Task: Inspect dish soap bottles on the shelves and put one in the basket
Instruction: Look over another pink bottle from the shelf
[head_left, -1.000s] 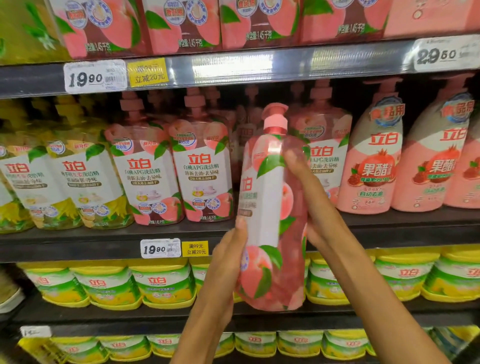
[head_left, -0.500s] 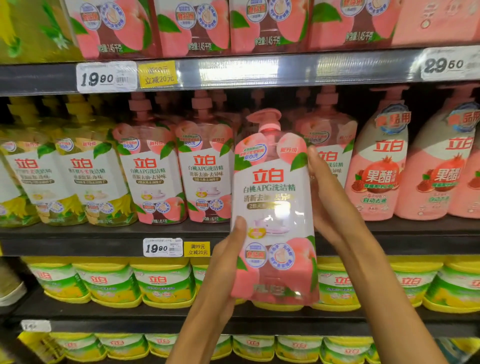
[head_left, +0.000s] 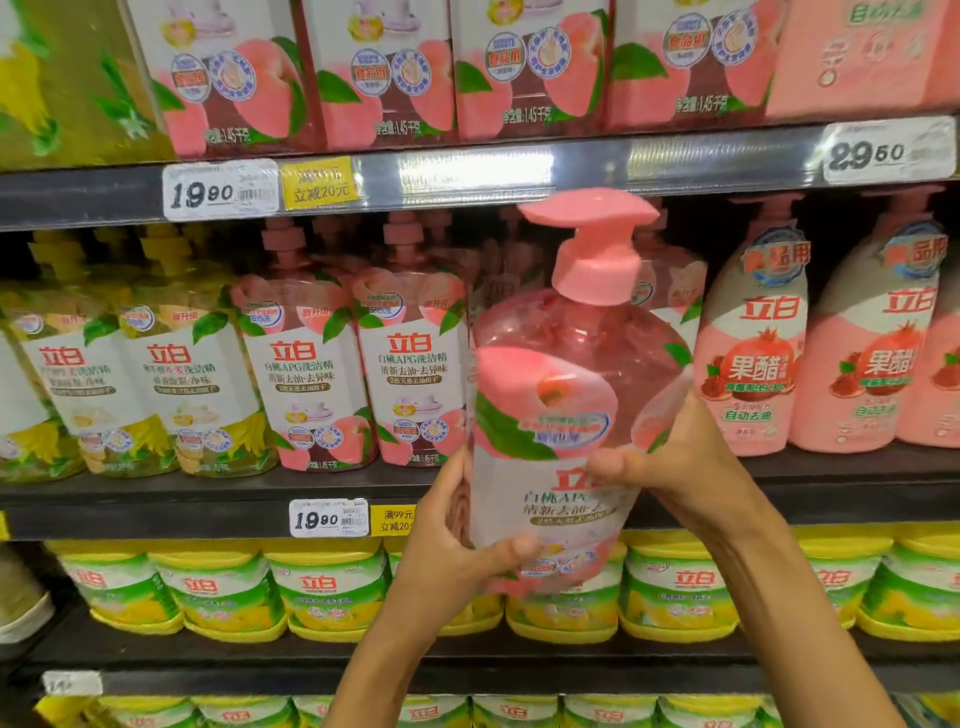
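A pink peach dish soap bottle (head_left: 566, 395) with a pink pump top fills the middle of the view, tilted with its top toward me and its front label facing me. My left hand (head_left: 457, 561) grips its lower left side, thumb across the bottom of the label. My right hand (head_left: 670, 462) grips its right side, thumb lying over the label's middle. The bottle is off the shelf, held in front of the middle shelf (head_left: 156, 493). No basket is in view.
Matching peach bottles (head_left: 306, 384) and yellow lemon bottles (head_left: 171, 395) stand left on the middle shelf, pomegranate bottles (head_left: 753, 353) right. Peach refill packs (head_left: 374, 73) line the shelf above. Green-yellow tubs (head_left: 208, 587) fill the lower shelves. Price tags (head_left: 221, 189) read 19.90 and 29.50.
The bottle turned from side-on to label-front, then tipped with its pump toward me and came closer. My right thumb moved onto the front label; my left thumb now wraps the bottom.
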